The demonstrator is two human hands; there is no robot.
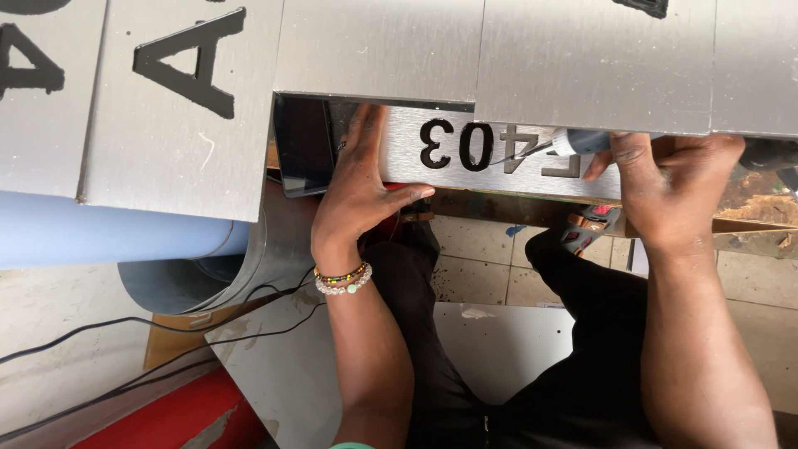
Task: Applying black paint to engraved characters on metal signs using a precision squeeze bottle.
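A brushed metal sign plate (453, 179) with cut-out characters lies across the edge of a work surface in front of me. My left hand (357, 187) presses flat on its left end, thumb hooked under the front edge; beaded bracelets circle the wrist. My right hand (665, 187) grips a small rotary tool (582, 141) whose thin bit touches one of the cut-out characters near the plate's right side.
Larger brushed metal panels (378, 50) with black letters overlap above. A grey-blue roll (108, 233) and curled metal sheet (274, 249) lie left. Black cables (125, 320) cross the tiled floor (478, 258). My dark-trousered legs (582, 333) sit below, with another handled tool (586, 226) near the knee.
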